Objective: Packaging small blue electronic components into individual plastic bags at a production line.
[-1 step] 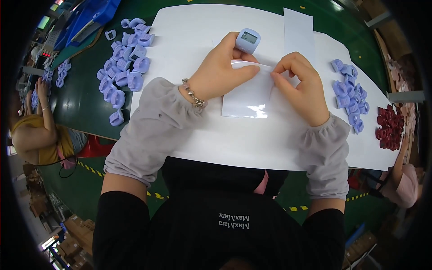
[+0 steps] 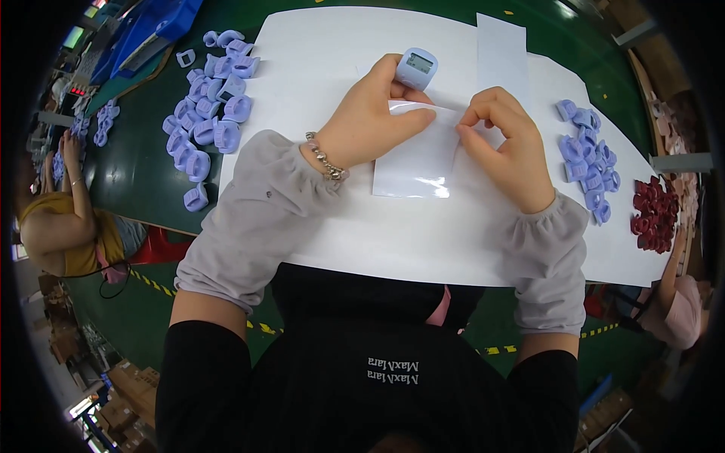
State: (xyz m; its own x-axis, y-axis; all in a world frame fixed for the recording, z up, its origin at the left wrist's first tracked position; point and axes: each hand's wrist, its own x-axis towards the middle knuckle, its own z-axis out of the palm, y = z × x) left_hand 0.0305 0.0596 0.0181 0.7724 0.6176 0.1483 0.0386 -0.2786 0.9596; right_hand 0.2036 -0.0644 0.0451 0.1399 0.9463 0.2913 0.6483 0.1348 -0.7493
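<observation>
My left hand (image 2: 371, 117) is closed round a small lavender device with a grey display (image 2: 417, 69), which sticks up beyond the fingers with its screen showing. The same hand's thumb presses on the upper edge of a glossy, clear-looking film sheet (image 2: 412, 162), which hangs down toward me over the white table cover. At the sheet's upper right corner my right hand (image 2: 507, 143) is closed, thumb and forefinger tips pinched together. Whatever lies between those tips is too small to make out.
Several lavender devices lie piled at the left (image 2: 204, 109), and more at the right (image 2: 587, 155). Beyond those is a heap of dark red pieces (image 2: 654, 215). A white paper strip (image 2: 501, 57) lies at the far side. A blue bin (image 2: 158, 34) stands far left. People sit at both sides.
</observation>
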